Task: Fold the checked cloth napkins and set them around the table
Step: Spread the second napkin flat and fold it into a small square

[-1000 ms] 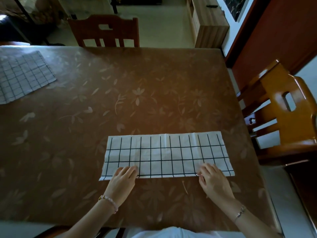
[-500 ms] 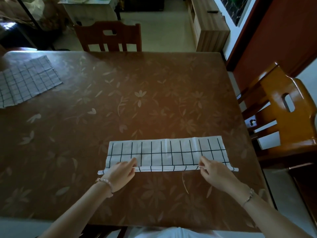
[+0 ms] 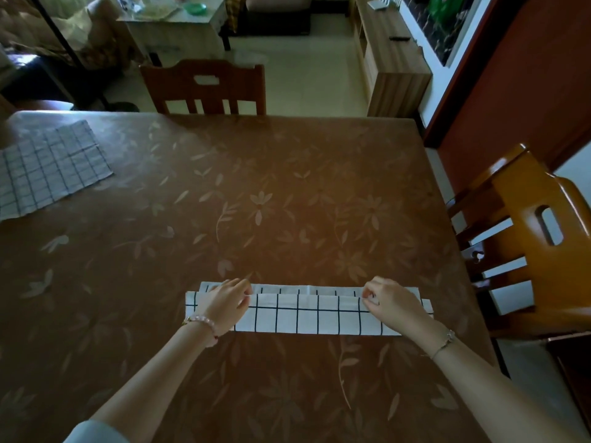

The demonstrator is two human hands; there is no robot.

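A white checked napkin (image 3: 307, 313) lies as a long narrow strip near the table's front edge, its near half doubled over towards the far edge. My left hand (image 3: 224, 303) pinches the folded-over edge at the strip's left end. At the right end my right hand (image 3: 391, 302) pinches the same edge. A thin band of the lower layer shows beyond the fold. A second checked napkin (image 3: 48, 167) lies spread flat at the table's far left, cut off by the frame.
The brown table (image 3: 287, 203) has a floral cover. A dark wooden chair (image 3: 204, 87) stands at the far side. An orange-brown chair (image 3: 537, 238) stands at the right side. A wooden cabinet (image 3: 390, 55) and a cluttered small table (image 3: 172, 24) stand beyond.
Both hands have lifted the napkin's near edge and carried it away from me over the cloth, halving the strip's width. The camera has tipped up, showing more of the room.
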